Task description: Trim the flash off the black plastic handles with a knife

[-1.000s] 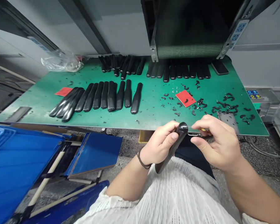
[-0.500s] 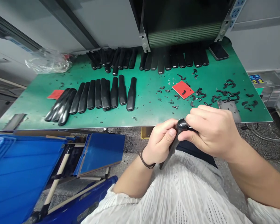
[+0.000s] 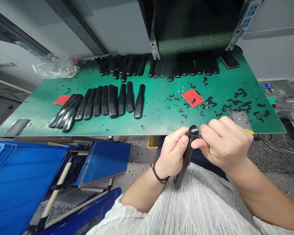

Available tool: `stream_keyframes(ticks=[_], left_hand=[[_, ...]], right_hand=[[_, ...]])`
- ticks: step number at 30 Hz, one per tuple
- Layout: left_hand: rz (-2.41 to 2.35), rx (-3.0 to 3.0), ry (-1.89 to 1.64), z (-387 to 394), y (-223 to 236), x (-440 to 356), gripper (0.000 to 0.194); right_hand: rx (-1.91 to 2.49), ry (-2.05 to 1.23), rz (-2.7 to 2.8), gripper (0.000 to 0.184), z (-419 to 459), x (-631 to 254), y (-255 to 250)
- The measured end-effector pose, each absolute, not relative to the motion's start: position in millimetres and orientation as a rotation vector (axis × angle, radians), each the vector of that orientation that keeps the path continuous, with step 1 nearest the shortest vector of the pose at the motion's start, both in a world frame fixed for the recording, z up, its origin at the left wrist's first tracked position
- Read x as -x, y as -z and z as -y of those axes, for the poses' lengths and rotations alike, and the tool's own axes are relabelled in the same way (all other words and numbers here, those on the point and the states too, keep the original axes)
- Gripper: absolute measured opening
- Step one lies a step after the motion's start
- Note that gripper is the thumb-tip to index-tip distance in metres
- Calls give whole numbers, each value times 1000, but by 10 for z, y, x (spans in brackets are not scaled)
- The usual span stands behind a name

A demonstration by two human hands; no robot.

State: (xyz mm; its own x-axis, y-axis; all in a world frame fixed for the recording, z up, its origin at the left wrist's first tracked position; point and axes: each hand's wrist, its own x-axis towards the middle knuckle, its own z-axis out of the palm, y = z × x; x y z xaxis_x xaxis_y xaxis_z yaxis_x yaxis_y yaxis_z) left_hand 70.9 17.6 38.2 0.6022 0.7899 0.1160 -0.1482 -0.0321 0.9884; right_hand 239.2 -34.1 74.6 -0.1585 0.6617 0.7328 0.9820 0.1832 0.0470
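No wording is legible; right of the green workbench (image 3: 159, 125), a transparent casing (image 3: 285, 87) bears a blue-and-yellow pictogram label (image 3: 268, 88), symbols unreadable.

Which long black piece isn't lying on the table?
The piece in the left hand; the other long black pieces lie on the green tabletop.

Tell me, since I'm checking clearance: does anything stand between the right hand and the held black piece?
Only a thin shaft shows between the right hand and the black piece, near its rounded top.
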Motion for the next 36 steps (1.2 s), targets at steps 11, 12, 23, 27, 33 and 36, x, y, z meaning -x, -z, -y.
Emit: stream_keyframes(ticks=[11, 12, 23, 27, 33, 36], left_hand=[[-500, -1386, -813, -247, -432, -680, 48], [-508, -1426, -819, -266, -436, -670, 50], [-429, -1520, -922, -294, -385, -675, 44], [-434, -1463, -925, -264, -345, -689, 44], [-517, -1251, -855, -223, -363, -752, 43], [-477, -1107, -820, -226, -378, -787, 43]], right_hand=[[1426, -125, 1846, 56, 311, -2397, -915], [1435, -199, 1884, 57, 307, -2412, -947], [1503, 39, 2012, 62, 316, -2438, -987], [1534, 283, 1980, 62, 322, -2401, -926], [1475, 652, 1906, 49, 318, -2354, -778], [1344, 483, 1912, 32, 310, -2389, -734]])
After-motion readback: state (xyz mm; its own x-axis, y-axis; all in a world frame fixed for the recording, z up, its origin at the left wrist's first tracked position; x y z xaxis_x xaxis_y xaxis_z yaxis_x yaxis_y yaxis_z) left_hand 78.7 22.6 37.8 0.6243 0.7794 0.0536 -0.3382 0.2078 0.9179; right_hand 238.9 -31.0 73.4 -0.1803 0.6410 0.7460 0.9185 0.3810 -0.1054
